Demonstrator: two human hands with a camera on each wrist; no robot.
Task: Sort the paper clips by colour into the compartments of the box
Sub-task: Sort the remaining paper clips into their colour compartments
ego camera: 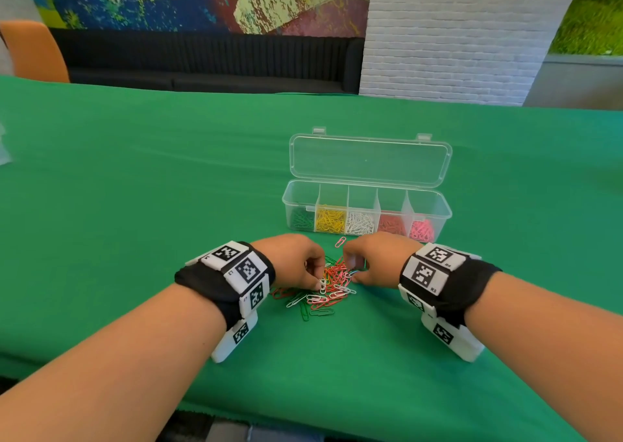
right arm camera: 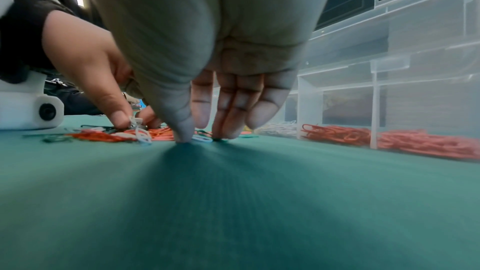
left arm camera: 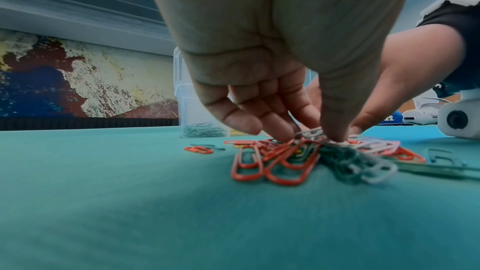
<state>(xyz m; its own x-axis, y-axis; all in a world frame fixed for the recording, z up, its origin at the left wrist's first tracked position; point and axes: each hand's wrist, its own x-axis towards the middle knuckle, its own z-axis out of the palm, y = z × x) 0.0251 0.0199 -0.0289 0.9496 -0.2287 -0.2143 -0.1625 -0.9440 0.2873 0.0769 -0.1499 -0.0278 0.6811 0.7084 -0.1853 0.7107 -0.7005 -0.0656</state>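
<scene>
— Both hands down: left hand (ego camera: 296, 261) pinching a white clip (ego camera: 322, 285), right hand (ego camera: 377, 259) pinching at the pile (ego camera: 328, 283).
— Writing?
— Wristband tags (ego camera: 248, 269) read L3, R3. Box (ego camera: 367, 210) open beyond.

I count one clear box (ego camera: 435, 210) at my 12 o'clock, with five compartments, each holding clips of one colour. One mixed pile of paper clips (ego camera: 328, 285) lies between my two hands; those clips are too many to count.
</scene>
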